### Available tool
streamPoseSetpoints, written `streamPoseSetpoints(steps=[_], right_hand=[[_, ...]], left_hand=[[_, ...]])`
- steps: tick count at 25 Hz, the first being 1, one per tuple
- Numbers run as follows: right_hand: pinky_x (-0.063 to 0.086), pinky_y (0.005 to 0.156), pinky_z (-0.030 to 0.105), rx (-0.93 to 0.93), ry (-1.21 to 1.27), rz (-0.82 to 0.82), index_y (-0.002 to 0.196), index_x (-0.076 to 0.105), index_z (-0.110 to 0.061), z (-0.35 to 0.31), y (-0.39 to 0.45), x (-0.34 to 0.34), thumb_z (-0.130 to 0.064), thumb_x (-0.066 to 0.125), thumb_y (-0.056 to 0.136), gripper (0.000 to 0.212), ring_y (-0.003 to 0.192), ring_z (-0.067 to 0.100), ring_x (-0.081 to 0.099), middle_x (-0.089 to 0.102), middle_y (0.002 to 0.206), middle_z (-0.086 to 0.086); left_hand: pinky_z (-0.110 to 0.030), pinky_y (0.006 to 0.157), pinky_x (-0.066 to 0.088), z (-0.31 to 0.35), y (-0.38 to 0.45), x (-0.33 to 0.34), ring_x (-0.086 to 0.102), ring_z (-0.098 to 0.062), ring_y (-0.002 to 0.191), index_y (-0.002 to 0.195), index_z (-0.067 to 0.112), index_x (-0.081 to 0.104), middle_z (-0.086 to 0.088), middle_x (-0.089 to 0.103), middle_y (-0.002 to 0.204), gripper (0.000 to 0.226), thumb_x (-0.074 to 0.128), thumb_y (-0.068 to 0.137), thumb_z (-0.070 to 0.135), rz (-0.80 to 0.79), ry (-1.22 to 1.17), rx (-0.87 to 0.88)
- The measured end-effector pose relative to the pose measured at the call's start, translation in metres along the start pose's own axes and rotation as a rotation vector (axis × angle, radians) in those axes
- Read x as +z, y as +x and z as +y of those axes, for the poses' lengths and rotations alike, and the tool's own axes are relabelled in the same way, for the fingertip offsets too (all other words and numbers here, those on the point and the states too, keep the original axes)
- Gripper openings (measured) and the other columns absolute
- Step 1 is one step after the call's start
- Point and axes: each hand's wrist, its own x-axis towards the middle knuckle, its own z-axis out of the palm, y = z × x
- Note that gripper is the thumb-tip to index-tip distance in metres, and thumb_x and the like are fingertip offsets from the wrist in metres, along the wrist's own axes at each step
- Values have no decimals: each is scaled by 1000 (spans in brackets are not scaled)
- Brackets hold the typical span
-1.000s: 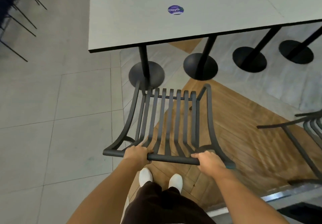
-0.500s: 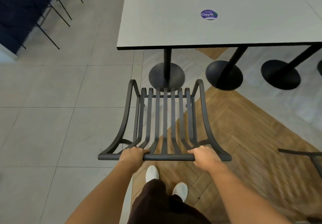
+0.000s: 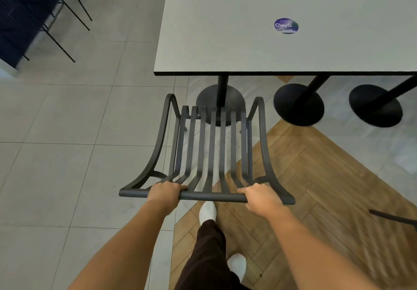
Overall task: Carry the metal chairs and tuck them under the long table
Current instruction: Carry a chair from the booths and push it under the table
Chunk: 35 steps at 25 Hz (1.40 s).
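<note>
Chair (image 3: 209, 154), dark metal, slatted, is held by its top rail just short of the table (image 3: 282, 48). The rail lies level across the lower middle of the view, nearest the camera; the slats run away from it toward the table. The seat front sits close to the table's near edge, in line with the leftmost pedestal base (image 3: 220, 102), seen through the slats. Whether the chair legs touch the floor cannot be told.

Left hand (image 3: 165, 194) is wrapped over the rail left of centre, fingers curled round it. Right hand (image 3: 259, 197) is wrapped over the rail right of centre, same grip. Both forearms are extended forward from the bottom of the frame.

The table top is light grey with a dark edge, seen from above, its left end in view and its right end cut off by the frame. A round purple sticker (image 3: 286, 25) is stuck on it. Two more round black bases (image 3: 297, 104) (image 3: 375, 107) are seen under it to the right.

Floor: grey tiles on the left, wood herringbone on the right. Dark trousers (image 3: 209, 256) and white shoes (image 3: 207, 213) are seen below the rail. Part of another dark frame (image 3: 394, 217) is cut off at the right edge. Thin black legs (image 3: 67, 19) are seen top left, more chair frames beyond the table, blurred.
</note>
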Motion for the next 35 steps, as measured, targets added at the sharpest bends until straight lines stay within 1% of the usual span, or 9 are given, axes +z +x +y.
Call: streamPoseSetpoints(steps=[5, 9, 15, 19, 23, 27, 29, 31, 35], right_hand=[[54, 91, 41, 19, 0, -6, 145, 53, -44, 20, 45, -53, -19, 54, 100, 52, 111, 28, 65, 69, 120, 3], [56, 88, 42, 15, 2, -18, 143, 55, -45, 31, 71, -77, -17, 53, 100, 51, 109, 29, 66, 70, 118, 3], [55, 96, 43, -18, 8, -12, 146, 53, -41, 45, 91, -91, -18, 55, 99, 52, 114, 28, 66, 70, 125, 3], [56, 95, 43, -12, 36, -12, 145, 54, -41, 51, 97, -92, -20, 56, 99, 51, 113, 26, 66, 70, 123, 1], [55, 96, 43, 9, 104, -22, 139, 61, -34, 49, 96, -95, -17, 58, 99, 44, 112, 27, 66, 70, 121, 2], [53, 86, 37, 12, 197, -12, 131, 66, -28, 55, 89, -99, -38, 65, 96, 36, 105, 22, 66, 70, 112, -1], [52, 79, 35, 32, 241, -12, 124, 68, -25, 63, 79, -100, -59, 64, 93, 47, 102, 21, 65, 69, 108, -2], [53, 81, 35, 76, 285, 10, 120, 68, -26, 73, 67, -100, -75, 54, 90, 59, 101, 19, 64, 69, 107, -2], [52, 78, 36, 210, 457, 193, 112, 72, -23, 94, 37, -94, -66, 38, 103, 56, 93, 17, 63, 67, 99, -2]], left_hand=[[-38, 89, 57, -10, 51, -47, 67, -24, 101, 149, 44, 43, -2, 68, 118, 55, 47, 104, 12, -17, -36, 42], [-39, 91, 58, -17, 80, -71, 66, -25, 105, 150, 43, 42, -3, 66, 121, 55, 50, 104, 13, -20, -25, 56], [-39, 90, 58, -20, 104, -91, 67, -24, 103, 150, 44, 43, -3, 67, 118, 54, 49, 105, 14, -20, -48, 52], [-37, 91, 57, -19, 110, -100, 65, -22, 106, 152, 43, 41, -1, 67, 121, 48, 53, 105, 37, -45, -93, 76], [-37, 98, 55, -18, 112, -107, 63, -20, 111, 153, 41, 41, 0, 65, 127, 62, 60, 97, 57, -156, -202, 61], [-37, 102, 51, -14, 104, -118, 61, -18, 114, 149, 34, 48, 2, 65, 127, 66, 63, 92, 62, -178, -285, 76], [-36, 100, 51, -5, 97, -126, 61, -17, 112, 148, 30, 50, 2, 66, 123, 67, 59, 92, 66, -166, -298, 139], [-37, 100, 51, 10, 92, -136, 60, -19, 115, 152, 31, 43, -2, 64, 129, 73, 48, 93, 73, -157, -240, 194], [-35, 84, 53, 51, 90, -154, 64, -21, 105, 143, 30, 52, -2, 67, 117, 69, 32, 96, 76, -60, -191, 272]])
